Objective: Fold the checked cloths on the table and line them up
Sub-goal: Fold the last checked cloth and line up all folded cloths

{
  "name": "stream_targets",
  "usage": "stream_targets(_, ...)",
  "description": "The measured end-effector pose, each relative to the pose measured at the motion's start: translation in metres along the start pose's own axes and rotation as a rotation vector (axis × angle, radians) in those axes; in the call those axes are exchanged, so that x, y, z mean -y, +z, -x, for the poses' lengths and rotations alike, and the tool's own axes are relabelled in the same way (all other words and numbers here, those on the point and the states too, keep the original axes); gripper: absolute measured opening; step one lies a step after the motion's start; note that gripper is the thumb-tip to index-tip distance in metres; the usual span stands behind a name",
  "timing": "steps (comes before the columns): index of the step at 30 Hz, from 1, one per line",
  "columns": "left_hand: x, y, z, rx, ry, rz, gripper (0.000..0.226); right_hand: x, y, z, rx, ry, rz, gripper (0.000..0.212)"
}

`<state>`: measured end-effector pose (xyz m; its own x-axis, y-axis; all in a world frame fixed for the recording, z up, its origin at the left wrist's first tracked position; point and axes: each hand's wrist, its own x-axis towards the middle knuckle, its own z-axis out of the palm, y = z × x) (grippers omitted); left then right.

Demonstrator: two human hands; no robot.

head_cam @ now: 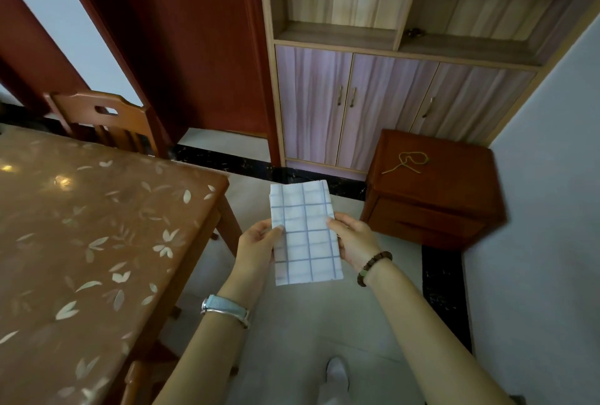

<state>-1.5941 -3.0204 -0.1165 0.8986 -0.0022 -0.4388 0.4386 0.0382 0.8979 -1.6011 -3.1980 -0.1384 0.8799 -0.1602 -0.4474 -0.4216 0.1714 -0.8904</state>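
A white cloth with a blue check (305, 232), folded into a narrow upright rectangle, hangs in the air above the floor, to the right of the table (81, 242). My left hand (258, 242) pinches its left edge with the thumb on the front. My right hand (352, 240) pinches its right edge the same way, at about the same height. No other checked cloth shows on the visible part of the table.
The table has a brown leaf-patterned cover; a wooden chair (107, 119) stands at its far side. A red-brown bedside cabinet (431, 190) with a loop of string on top stands at the right. A tall cupboard (373, 106) lines the far wall.
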Motion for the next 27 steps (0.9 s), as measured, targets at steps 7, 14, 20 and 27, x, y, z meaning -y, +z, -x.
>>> stream_targets(7,-0.033,0.035,-0.052,-0.081,-0.001,0.082,0.012,0.04,-0.015,-0.075,0.077,-0.002,0.035,0.022)
stream_targets(14,-0.056,0.04,-0.094,-0.146,0.018,0.162,0.01,0.069,-0.006,-0.128,0.154,-0.017,0.057,0.019)
stream_targets(20,-0.072,0.031,-0.141,-0.177,0.033,0.096,0.01,0.084,0.014,-0.176,0.196,0.01,0.045,0.012)
stream_targets(27,-0.093,0.024,-0.222,-0.2,0.015,0.116,0.008,0.108,0.04,-0.252,0.217,0.007,0.079,0.02)
